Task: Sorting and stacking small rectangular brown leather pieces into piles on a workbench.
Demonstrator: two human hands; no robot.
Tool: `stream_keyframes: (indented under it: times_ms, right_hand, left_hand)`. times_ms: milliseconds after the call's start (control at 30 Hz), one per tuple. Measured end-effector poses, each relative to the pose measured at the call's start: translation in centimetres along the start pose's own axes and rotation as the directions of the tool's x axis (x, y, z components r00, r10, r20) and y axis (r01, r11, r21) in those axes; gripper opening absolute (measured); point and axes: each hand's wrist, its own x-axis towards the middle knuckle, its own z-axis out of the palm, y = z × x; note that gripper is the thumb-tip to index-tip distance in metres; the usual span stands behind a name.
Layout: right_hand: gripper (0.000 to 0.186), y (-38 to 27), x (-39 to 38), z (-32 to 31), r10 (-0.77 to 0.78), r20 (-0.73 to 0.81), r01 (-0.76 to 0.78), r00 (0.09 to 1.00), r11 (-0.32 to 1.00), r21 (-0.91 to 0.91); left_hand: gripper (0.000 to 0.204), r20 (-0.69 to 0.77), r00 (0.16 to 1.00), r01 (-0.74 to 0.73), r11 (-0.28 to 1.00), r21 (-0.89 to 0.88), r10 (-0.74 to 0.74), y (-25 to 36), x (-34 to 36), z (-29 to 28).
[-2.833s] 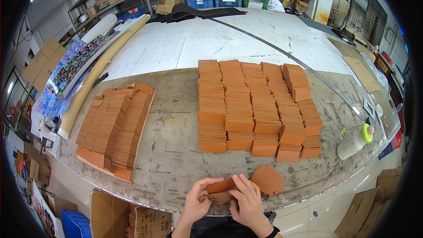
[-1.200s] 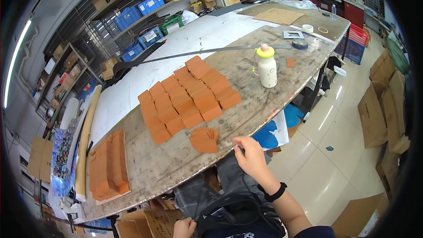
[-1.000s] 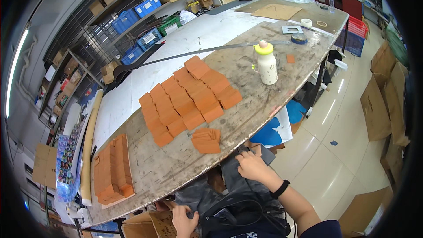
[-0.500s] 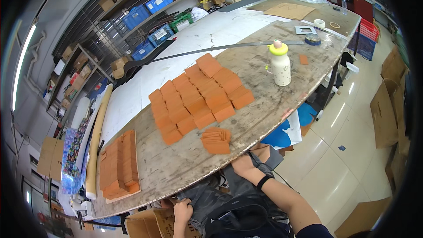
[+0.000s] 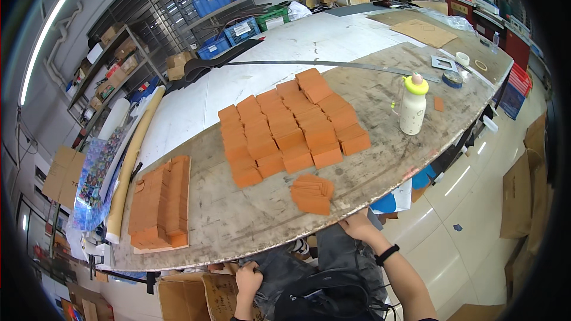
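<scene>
My left hand (image 5: 248,279) is closed beside my grey trousers, below the table's near edge; what its curled fingers hold, if anything, is hidden. My right hand (image 5: 357,226) is just under the edge of the worktable (image 5: 238,226), by my right knee, and its fingers cannot be made out. On the tabletop above it lies a small fanned pile of orange pieces (image 5: 313,195). Behind that pile, orange stacks (image 5: 291,128) stand in several touching rows. More orange pieces (image 5: 157,208) sit in long rows on a board at the left.
A cream bottle with a yellow lid (image 5: 413,110) stands right of the stacks. Beyond it lie tape rolls (image 5: 452,79) and a long metal strip (image 5: 333,64). An open cardboard box (image 5: 184,297) is below the table at lower left. Rolled material (image 5: 134,166) leans at the left.
My view has shifted, so the table sits differently in it. My right hand has drawn back a little from beneath the table edge. My left hand stays beside my trousers.
</scene>
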Motion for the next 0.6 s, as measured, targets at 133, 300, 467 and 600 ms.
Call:
stream_keyframes:
  times_ms: [133, 300, 467, 600]
  right_hand:
    - [0.03, -2.7, -3.1, -2.5, -0.057, 0.07, 0.046, 0.996, 0.987, 0.153]
    - [0.027, -5.2, -5.4, -3.9, -0.096, 0.103, 0.075, 0.99, 0.98, 0.187]
    - [0.026, -7.5, -4.6, -4.2, -0.148, 0.189, 0.11, 0.971, 0.974, 0.197]
    - [0.027, -7.8, -3.7, -3.8, -0.141, 0.163, 0.121, 0.977, 0.984, 0.127]
  left_hand:
    - [0.02, 0.023, 1.0, 0.02, 1.0, -0.02, -0.02, -1.0, 0.0, 0.1]
    - [0.018, 0.058, 0.997, 0.06, 0.996, -0.063, -0.056, -2.4, 0.6, 0.8]
    - [0.014, -0.063, 0.959, 0.249, 0.93, -0.271, -0.276, -4.2, 1.9, 2.2]
    - [0.015, -0.052, 0.914, 0.34, 0.832, -0.438, -0.402, -6.4, 1.4, 3.0]
